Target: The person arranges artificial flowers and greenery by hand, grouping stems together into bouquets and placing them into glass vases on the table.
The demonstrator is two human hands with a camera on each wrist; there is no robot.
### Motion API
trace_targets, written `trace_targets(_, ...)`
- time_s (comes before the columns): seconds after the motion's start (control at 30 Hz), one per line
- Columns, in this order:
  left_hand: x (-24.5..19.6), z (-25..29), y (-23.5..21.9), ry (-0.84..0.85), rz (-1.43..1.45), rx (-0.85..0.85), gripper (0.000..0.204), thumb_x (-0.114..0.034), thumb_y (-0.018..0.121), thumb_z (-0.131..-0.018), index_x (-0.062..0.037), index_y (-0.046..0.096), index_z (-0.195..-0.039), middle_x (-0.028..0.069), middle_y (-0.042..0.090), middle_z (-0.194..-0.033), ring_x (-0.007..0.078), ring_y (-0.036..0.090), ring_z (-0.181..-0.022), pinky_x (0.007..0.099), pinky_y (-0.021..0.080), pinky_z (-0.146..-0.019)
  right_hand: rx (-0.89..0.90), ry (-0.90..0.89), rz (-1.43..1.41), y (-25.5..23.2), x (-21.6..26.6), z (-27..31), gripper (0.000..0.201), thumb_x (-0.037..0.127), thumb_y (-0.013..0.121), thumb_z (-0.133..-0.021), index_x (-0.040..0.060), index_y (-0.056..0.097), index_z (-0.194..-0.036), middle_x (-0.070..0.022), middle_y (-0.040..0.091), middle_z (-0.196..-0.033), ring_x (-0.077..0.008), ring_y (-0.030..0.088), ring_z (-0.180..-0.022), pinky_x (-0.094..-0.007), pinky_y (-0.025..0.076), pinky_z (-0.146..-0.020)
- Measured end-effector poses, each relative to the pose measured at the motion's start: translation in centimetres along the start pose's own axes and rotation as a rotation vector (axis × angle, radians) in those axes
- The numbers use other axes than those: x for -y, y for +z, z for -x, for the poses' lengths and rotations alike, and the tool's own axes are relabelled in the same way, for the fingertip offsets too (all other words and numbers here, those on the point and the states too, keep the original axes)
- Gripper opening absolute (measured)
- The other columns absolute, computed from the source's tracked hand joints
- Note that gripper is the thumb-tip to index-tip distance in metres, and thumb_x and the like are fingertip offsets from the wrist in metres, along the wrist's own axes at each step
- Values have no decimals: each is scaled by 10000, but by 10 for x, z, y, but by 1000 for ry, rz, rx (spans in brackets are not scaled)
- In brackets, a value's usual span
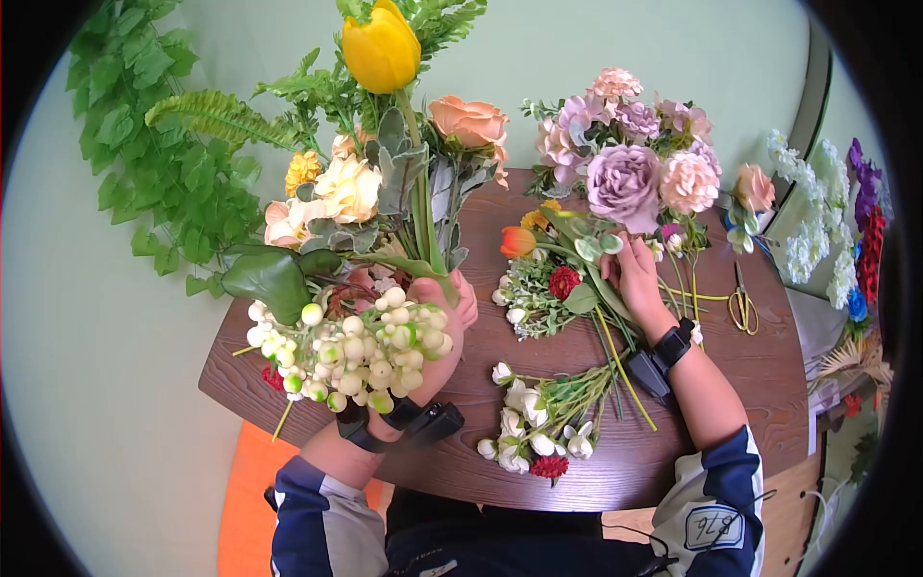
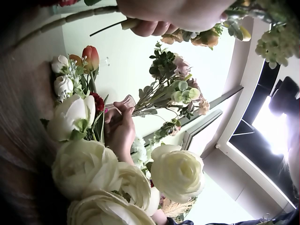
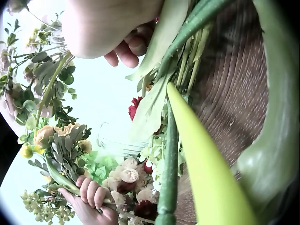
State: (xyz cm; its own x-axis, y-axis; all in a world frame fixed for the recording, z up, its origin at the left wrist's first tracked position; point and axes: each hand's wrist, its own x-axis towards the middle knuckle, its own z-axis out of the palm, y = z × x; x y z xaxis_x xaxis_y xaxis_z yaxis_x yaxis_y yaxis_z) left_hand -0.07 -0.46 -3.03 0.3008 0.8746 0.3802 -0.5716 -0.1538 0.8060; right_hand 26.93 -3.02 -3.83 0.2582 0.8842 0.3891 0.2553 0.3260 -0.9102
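My left hand [image 1: 450, 296] grips a mixed bouquet by its stems. In it are a yellow tulip [image 1: 382, 46], peach roses [image 1: 469, 122], a cream flower [image 1: 348, 189], fern leaves and a big cluster of whitish berries [image 1: 361, 354]. At the right, my right hand [image 1: 636, 279] reaches into a loose pile of flowers, fingers curled among stems and leaves; I cannot tell whether it pinches one. Beside it lie an orange tulip [image 1: 517, 242], a red flower [image 1: 564, 282] and small white blooms. The left wrist view shows the right hand [image 2: 122, 131] close to these flowers.
Behind the pile, mauve and pink flowers [image 1: 623, 185] stand in a vase. Yellow-handled scissors [image 1: 742, 306] lie at the right of the wooden table [image 1: 711, 385]. White ranunculus-like flowers [image 1: 527, 423] lie in front. Green vines [image 1: 144, 144] hang left; flower garlands [image 1: 817, 212] hang right.
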Motion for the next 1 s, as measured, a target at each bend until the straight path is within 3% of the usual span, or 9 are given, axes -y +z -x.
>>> trace_targets(0.17, -4, 1, 6, 34, -20, 7, 655, -710, 312, -793, -59, 367, -837, -16, 283, -537, 72, 248, -414, 213, 207, -380, 27, 10, -52, -2, 1, 0, 342, 314, 319, -982, 35, 515, -961, 11, 461, -547, -33, 321, -441, -188, 236, -419)
trace_targets(1.0, 2, 0, -3, 1, 39, 26, 647, -700, 316, -800, -57, 370, -848, -13, 288, -544, 73, 258, -424, 210, 211, -387, 39, 14, -67, -1, 1, 0, 354, 317, 320, -982, 27, 522, -960, 13, 442, -543, -30, 308, -441, -190, 224, -420)
